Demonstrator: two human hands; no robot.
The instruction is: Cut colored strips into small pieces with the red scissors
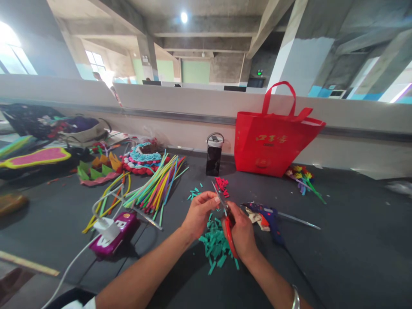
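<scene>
My right hand (241,231) is wrapped round the red handles of a pair of scissors (229,234), whose blades point up and to the left. Close by the blades, my left hand (200,213) has its thumb and fingers pinched together; whatever lies between them is too small to make out. Beneath both hands spreads a pile of green cut strips (216,242). Beyond the fingertips sit a small heap of red pieces (221,184) and a few teal pieces (195,192).
A blue glue gun (272,219) with a glue stick lies at right. To the left are bundled colourful sticks (157,184) and a purple power strip (114,235) with a white cable. A bottle (214,159) and a red bag (273,141) stand by the partition.
</scene>
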